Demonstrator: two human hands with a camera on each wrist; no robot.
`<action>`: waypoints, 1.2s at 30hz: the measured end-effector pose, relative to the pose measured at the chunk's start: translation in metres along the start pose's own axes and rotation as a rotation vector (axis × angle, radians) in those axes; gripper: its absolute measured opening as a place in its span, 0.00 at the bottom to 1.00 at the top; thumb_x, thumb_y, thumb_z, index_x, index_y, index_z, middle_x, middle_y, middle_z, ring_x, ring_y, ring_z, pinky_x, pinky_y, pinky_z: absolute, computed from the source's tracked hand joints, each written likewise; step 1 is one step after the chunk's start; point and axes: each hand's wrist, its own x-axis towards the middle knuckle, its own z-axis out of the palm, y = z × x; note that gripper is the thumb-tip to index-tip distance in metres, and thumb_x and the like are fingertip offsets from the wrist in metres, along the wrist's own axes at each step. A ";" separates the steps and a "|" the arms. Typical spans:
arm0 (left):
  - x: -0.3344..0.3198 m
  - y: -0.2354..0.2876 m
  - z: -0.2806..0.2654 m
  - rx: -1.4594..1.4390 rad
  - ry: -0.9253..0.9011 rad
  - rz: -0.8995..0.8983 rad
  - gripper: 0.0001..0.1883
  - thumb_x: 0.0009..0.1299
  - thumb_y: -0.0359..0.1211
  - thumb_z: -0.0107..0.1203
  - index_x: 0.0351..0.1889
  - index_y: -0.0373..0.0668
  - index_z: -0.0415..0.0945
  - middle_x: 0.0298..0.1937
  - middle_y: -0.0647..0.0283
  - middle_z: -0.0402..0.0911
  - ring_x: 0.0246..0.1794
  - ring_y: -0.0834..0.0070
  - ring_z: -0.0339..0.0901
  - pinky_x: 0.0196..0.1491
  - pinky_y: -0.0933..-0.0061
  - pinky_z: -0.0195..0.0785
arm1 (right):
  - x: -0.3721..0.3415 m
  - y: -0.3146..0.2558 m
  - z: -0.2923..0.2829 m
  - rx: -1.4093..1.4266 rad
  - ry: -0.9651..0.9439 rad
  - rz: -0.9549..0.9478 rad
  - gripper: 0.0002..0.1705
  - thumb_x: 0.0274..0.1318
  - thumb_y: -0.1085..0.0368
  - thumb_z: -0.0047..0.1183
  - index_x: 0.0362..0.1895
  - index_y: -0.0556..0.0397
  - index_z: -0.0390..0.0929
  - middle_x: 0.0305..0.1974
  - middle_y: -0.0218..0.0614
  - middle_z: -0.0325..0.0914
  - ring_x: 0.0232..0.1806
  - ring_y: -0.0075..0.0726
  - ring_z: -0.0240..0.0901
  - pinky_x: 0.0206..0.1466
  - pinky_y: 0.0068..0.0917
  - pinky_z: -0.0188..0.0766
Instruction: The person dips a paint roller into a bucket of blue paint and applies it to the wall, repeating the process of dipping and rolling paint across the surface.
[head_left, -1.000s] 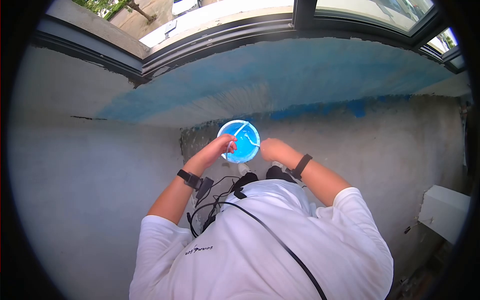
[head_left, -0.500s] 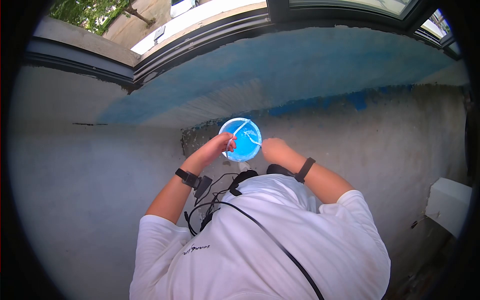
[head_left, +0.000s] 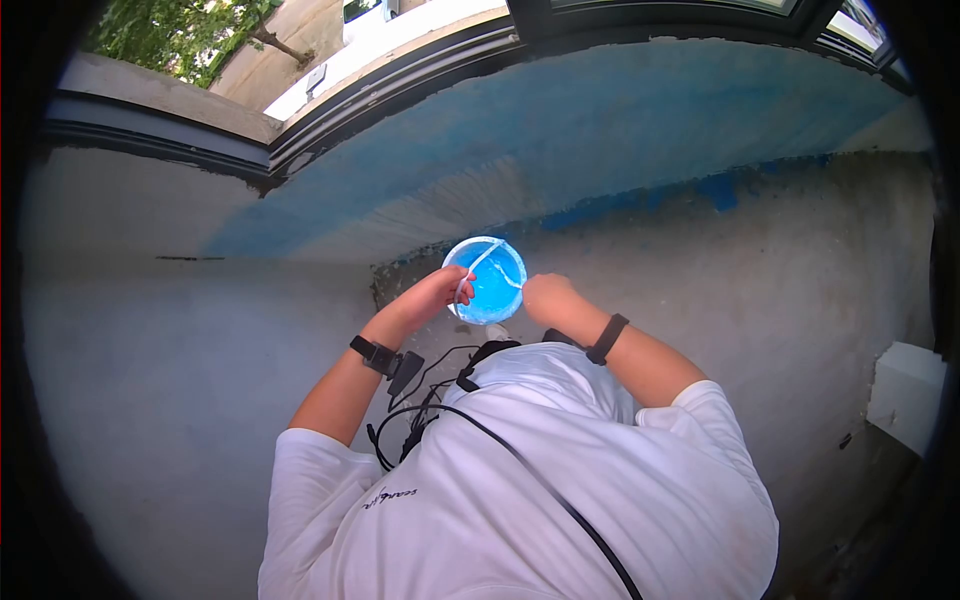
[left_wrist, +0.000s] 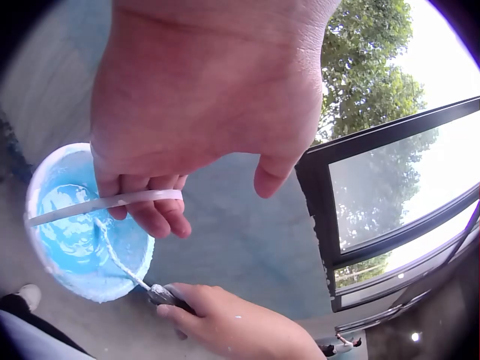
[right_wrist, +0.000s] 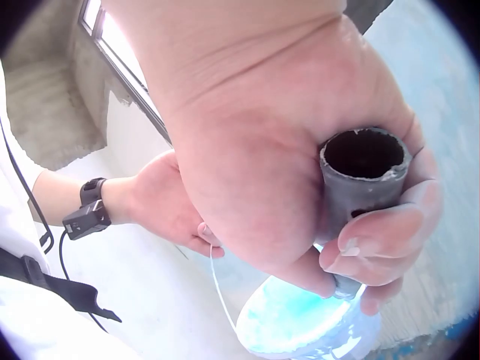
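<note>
One white bail [left_wrist: 71,211]: we are hooking it with our left hand's [left_wrist: 206,97] curled fingers. One grey tube-handled tool [right_wrist: 351,196]: our right hand [right_wrist: 277,150] is gripping it, rod dipping into the blue-filled bucket [left_wrist: 112,289] between our hands.

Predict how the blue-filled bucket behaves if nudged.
The bucket may swing or tip: it appears to hang by its thin handle from the left hand. The glossy blue liquid inside will probably slosh. The smeared rim might feel slippery.
</note>
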 end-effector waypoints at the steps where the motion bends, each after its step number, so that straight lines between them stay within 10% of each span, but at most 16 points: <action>1: -0.001 -0.001 -0.001 -0.001 0.003 0.001 0.16 0.72 0.43 0.43 0.45 0.40 0.70 0.35 0.66 0.74 0.38 0.77 0.70 0.50 0.74 0.62 | 0.000 -0.001 -0.001 -0.007 -0.011 -0.009 0.09 0.47 0.69 0.51 0.32 0.56 0.83 0.36 0.48 0.82 0.38 0.52 0.80 0.39 0.41 0.77; 30: -0.026 -0.018 -0.031 -0.208 0.111 0.105 0.16 0.73 0.43 0.43 0.46 0.40 0.72 0.34 0.68 0.74 0.38 0.77 0.70 0.48 0.75 0.62 | -0.008 0.033 0.021 0.212 0.101 -0.154 0.14 0.59 0.59 0.48 0.42 0.56 0.73 0.31 0.49 0.79 0.33 0.58 0.76 0.37 0.49 0.70; 33: -0.035 -0.014 -0.032 -0.193 0.101 0.126 0.18 0.72 0.45 0.45 0.47 0.40 0.71 0.35 0.68 0.74 0.39 0.77 0.71 0.50 0.75 0.61 | -0.010 0.037 0.034 0.407 0.177 -0.289 0.13 0.62 0.56 0.47 0.38 0.54 0.71 0.28 0.42 0.77 0.23 0.45 0.73 0.27 0.40 0.68; 36: -0.044 -0.004 -0.035 -0.210 0.094 0.142 0.19 0.72 0.46 0.46 0.48 0.40 0.70 0.35 0.67 0.75 0.39 0.77 0.71 0.51 0.74 0.61 | -0.032 0.020 0.005 0.919 -0.299 0.021 0.13 0.65 0.55 0.44 0.40 0.50 0.70 0.25 0.30 0.71 0.18 0.26 0.64 0.21 0.27 0.63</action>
